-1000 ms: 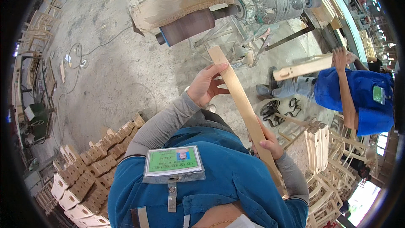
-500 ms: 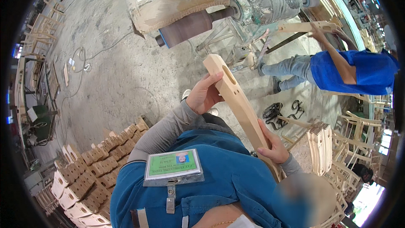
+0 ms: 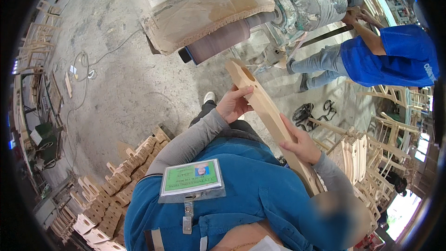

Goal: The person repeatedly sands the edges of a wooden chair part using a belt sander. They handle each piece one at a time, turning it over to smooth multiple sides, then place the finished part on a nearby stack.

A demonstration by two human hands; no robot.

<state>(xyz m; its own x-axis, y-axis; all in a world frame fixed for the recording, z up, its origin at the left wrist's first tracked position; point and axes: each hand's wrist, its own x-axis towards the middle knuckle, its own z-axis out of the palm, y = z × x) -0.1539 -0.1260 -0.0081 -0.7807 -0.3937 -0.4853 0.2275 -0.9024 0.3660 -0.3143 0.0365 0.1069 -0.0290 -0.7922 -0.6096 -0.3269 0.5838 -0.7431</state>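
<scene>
A long pale wooden chair leg or rail (image 3: 268, 115), with a slot and small holes near its far end, lies slantwise in front of my body. My left hand (image 3: 235, 104) grips it below the slotted end, thumb on top. Around its nearer half, my right hand (image 3: 301, 142) is closed, thumb across the upper face. The far end points toward a sanding machine's brown abrasive roller (image 3: 222, 44), with a visible gap between them. The near end reaches down beside my right forearm.
The machine's padded cover (image 3: 204, 14) and dusty motor (image 3: 316, 3) stand ahead. Stacked wooden parts (image 3: 111, 195) rise at my left, more (image 3: 352, 158) at my right. A co-worker in a blue shirt (image 3: 388, 58) works at far right. Cables (image 3: 86, 69) lie on the floor.
The roller and machine appear closer and larger. Both my hands have shifted slightly right with the wooden piece. The co-worker's hands have moved toward the machine's far side.
</scene>
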